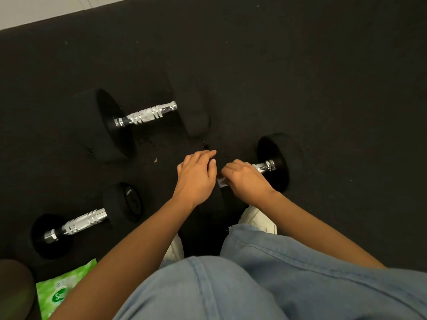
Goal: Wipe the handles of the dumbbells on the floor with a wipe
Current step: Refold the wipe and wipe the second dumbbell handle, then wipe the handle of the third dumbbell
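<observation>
Three black dumbbells with chrome handles lie on the dark floor. On the nearest dumbbell [275, 158], my right hand [245, 179] curls round the handle with a white wipe [221, 181] under its fingers. My left hand [198, 176] rests with straight fingers on that dumbbell's near black head [219, 204]. A large dumbbell [147, 115] lies at the upper left. A smaller dumbbell [85, 221] lies at the lower left. Both have bare handles.
A green pack of wipes [60, 289] lies at the lower left beside a dark round object [13, 287]. My knees in blue denim and my white shoes [258, 219] fill the bottom. A pale wall base [46, 8] runs along the top left.
</observation>
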Tool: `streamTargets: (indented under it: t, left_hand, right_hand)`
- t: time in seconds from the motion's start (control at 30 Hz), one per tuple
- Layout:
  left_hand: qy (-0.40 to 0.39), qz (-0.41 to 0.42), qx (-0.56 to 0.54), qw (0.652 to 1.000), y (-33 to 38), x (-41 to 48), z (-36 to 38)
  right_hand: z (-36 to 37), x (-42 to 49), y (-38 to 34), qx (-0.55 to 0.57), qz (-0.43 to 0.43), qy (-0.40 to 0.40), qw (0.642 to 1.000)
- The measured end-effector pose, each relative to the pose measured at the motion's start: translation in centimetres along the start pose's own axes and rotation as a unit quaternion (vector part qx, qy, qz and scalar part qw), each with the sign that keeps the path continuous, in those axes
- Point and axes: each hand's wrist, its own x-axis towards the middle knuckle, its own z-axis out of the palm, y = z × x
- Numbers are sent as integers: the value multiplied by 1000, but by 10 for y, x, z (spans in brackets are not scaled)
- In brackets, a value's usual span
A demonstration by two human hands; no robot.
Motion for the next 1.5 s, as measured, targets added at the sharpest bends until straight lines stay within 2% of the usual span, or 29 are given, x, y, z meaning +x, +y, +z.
streamTargets:
  t: [0.2,0.33,0.4,0.47,0.67,0.9,1.17,1.33,1.5]
  left_hand:
    - [-45,7,-43,998,-9,0,-23]
    - [0,10,-12,1000,-28,-10,-57]
    - [28,17,5,999,-42,-17,-79]
    - [53,16,29,998,-61,-24,-100]
    - [121,3,77,990,-99,-27,-149]
    - [201,-11,95,975,-125,-20,-175]
    - [239,-23,90,967,-139,8,-169]
    - [247,-26,113,962,-138,22,-175]
    - [245,-28,91,965,-139,43,-181]
  right_hand:
    - [-18,9,5,-14,51,-12,999]
    - [-36,20,4,71,124,126,982]
    - [-48,30,-8,105,116,185,970]
    - [-60,43,-30,117,93,199,969]
    - [-76,81,-86,87,10,167,982]
    - [-77,128,-116,77,21,150,986]
    - [-68,183,-116,95,20,102,990]
    - [-67,204,-124,52,5,89,995]
    - [-66,236,-126,24,3,65,998]
